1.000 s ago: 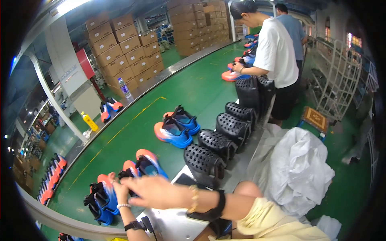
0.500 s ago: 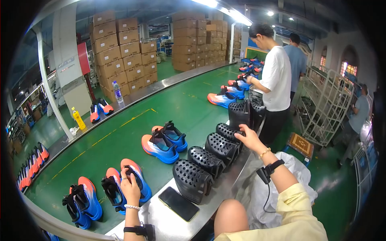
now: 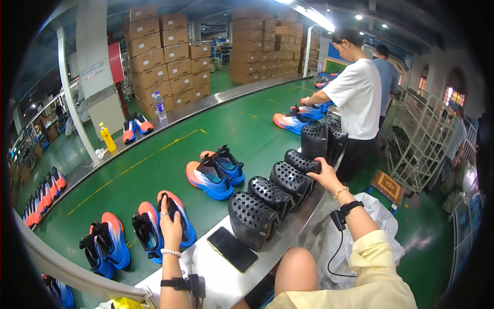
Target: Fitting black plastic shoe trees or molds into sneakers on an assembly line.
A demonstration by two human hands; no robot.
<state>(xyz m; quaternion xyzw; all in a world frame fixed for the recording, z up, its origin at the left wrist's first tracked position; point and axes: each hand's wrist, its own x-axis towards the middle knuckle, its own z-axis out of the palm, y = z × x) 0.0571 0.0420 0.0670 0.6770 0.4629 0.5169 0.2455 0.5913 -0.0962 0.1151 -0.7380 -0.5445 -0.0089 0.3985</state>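
Observation:
At the lower left, my left hand (image 3: 171, 227) grips the collar of an orange, white and blue sneaker (image 3: 186, 230). Its mate (image 3: 146, 229) stands close beside it on the left, and another pair (image 3: 114, 242) is further left. My right hand (image 3: 327, 178) is closed with thumb and fingertips round the near end of a black perforated shoe form (image 3: 301, 160). Several such forms line the metal edge; the nearest big one (image 3: 248, 213) is beside a dark phone (image 3: 232, 249). Beyond them is one more sneaker pair (image 3: 210, 177).
A green conveyor belt (image 3: 154, 165) runs away to the right. A co-worker in a white shirt (image 3: 360, 98) handles sneakers there. Taller black forms (image 3: 315, 141) stand between us. A yellow bottle (image 3: 107, 137) and a clear bottle (image 3: 159, 104) stand on the far ledge. White plastic bags (image 3: 370, 221) lie by my right arm.
My right hand has come down onto the black form it hovered beside. My left hand has closed further over the sneaker's collar. The view has shifted slightly.

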